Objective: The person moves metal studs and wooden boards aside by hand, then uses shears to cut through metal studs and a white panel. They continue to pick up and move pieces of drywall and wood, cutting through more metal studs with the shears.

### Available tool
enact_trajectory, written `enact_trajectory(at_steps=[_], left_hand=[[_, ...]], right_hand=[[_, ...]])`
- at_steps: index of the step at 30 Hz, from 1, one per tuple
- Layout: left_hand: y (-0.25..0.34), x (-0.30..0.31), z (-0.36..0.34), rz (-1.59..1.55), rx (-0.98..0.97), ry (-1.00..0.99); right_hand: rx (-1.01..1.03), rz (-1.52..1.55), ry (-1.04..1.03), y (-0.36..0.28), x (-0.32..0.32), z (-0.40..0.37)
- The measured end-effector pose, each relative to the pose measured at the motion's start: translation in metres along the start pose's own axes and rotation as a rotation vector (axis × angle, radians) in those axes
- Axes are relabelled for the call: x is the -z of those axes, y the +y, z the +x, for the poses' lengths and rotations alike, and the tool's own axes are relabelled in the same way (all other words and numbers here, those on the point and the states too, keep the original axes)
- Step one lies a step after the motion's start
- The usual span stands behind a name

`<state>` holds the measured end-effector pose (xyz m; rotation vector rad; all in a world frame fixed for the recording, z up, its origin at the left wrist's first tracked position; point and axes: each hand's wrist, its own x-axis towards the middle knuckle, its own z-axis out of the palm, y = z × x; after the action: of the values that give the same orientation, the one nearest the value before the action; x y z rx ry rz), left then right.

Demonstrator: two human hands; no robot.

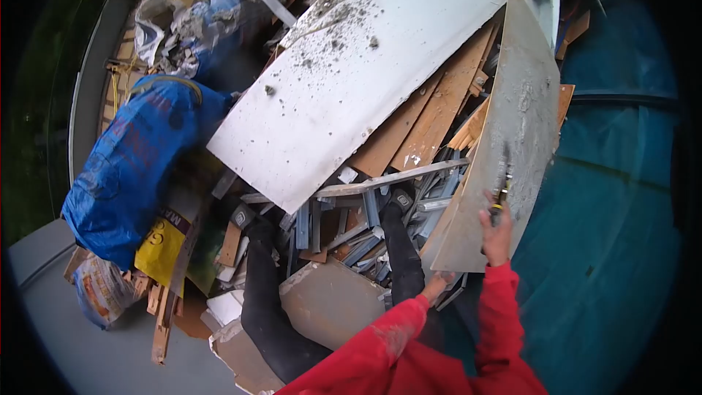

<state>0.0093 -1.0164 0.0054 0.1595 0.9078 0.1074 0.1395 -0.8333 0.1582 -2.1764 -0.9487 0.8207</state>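
Note:
A grey board, plaster-smeared and possibly drywall, leans on edge along the right side of the debris pile. My right hand is closed around a narrow-bladed tool with a black-and-yellow handle; blur hides its exact kind. The blade points up, in front of the board's face. Down at the board's lower corner, my left hand grips the edge, its fingers partly hidden. Both sleeves are red.
My feet stand among metal strips and broken boards. A large white panel with crumbs slopes ahead over brown planks. Blue bags sit left, near splintered wood. A teal sheet covers the right side.

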Motion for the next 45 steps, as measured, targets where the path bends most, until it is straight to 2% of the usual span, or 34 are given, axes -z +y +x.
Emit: enact_trajectory(at_steps=[1, 4, 7, 10, 11, 12, 13, 14, 15, 16, 17, 18, 19, 21, 24, 27, 28, 30, 33, 34, 35, 37, 38, 39, 41, 42, 45], left_hand=[[-0.001, 0.008, 0.004, -0.079, -0.033, 0.025], [0.023, 0.037, 0.008, -0.162, 0.127, 0.026], [0.036, 0.054, 0.011, -0.347, 0.134, -0.002], [0.056, 0.089, 0.003, -0.363, 0.102, 0.004], [0.07, 0.111, -0.002, -0.313, 0.127, 0.075], [0.084, 0.142, -0.007, -0.217, 0.063, 0.203], [0.111, 0.177, -0.011, 0.091, -0.092, 0.361], [0.105, 0.249, 0.006, 0.501, -0.372, 0.614], [0.157, 0.284, -0.017, 0.456, -0.519, 0.809], [0.172, 0.344, -0.009, 0.396, -0.572, 1.189], [0.209, 0.397, -0.018, 0.261, -0.726, 1.432], [0.258, 0.408, -0.041, -0.118, -0.961, 1.169], [0.269, 0.48, -0.032, 0.015, -0.885, 1.454], [0.34, 0.443, -0.069, -0.184, -0.8, 1.173], [0.35, 0.515, -0.05, -0.265, -0.783, 0.848], [0.348, 0.495, -0.067, -0.278, -0.777, 0.86], [0.343, 0.479, -0.075, -0.265, -0.848, 0.843], [0.331, 0.442, -0.103, -0.204, -0.847, 0.846], [0.31, 0.398, -0.14, -0.088, -0.849, 0.903], [0.305, 0.364, -0.155, -0.107, -0.891, 0.869], [0.3, 0.33, -0.167, -0.124, -0.934, 0.83], [0.253, 0.316, -0.172, -0.118, -0.907, 0.819], [0.243, 0.285, -0.18, -0.119, -0.894, 0.834], [0.236, 0.253, -0.193, -0.124, -0.879, 0.851], [0.215, 0.236, -0.201, -0.127, -0.794, 0.856], [0.207, 0.23, -0.204, -0.123, -0.797, 0.862], [0.201, 0.209, -0.22, -0.117, -0.76, 0.838]], right_hand=[[0.007, -0.06, -0.042, -0.001, -0.02, -0.001], [0.047, -0.14, -0.144, 0.009, -0.07, -0.003], [0.057, -0.264, -0.233, 0.037, -0.105, -0.005], [0.082, -0.363, -0.297, 0.08, -0.129, -0.005], [0.091, -0.38, -0.316, 0.091, -0.136, -0.009], [0.051, -0.347, -0.33, 0.097, -0.141, -0.014], [0.014, -0.318, -0.336, 0.1, -0.146, -0.017], [-0.021, -0.288, -0.347, 0.101, -0.149, -0.02], [-0.036, -0.307, -0.312, 0.1, -0.152, -0.025], [-0.051, -0.32, -0.288, 0.099, -0.159, -0.032], [-0.062, -0.333, -0.267, 0.099, -0.165, -0.036], [-0.023, -0.372, -0.245, 0.102, -0.168, -0.038], [0.016, -0.409, -0.226, 0.105, -0.173, -0.04], [0.086, -0.496, -0.246, 0.11, -0.176, -0.044], [0.153, -0.625, -0.332, 0.105, -0.168, -0.041], [0.202, -0.677, -0.408, 0.105, -0.158, -0.04], [0.2, -0.656, -0.39, 0.109, -0.157, -0.041], [0.197, -0.609, -0.366, 0.109, -0.157, -0.044], [0.032, -0.402, -0.296, 0.094, -0.164, -0.044], [-0.015, -0.396, -0.255, 0.079, -0.161, -0.045], [-0.082, -0.268, -0.232, 0.072, -0.157, -0.043], [-0.219, -0.006, -0.195, 0.075, -0.144, -0.052], [-0.121, 0.007, -0.062, 0.069, -0.137, -0.059], [-0.162, 0.01, 0.006, 0.065, -0.129, -0.068], [-0.232, 0.012, 0.151, 0.055, -0.113, -0.078], [-0.21, 0.038, 0.21, 0.024, -0.101, -0.079], [-0.224, 0.087, 0.193, -0.016, -0.085, -0.087]])
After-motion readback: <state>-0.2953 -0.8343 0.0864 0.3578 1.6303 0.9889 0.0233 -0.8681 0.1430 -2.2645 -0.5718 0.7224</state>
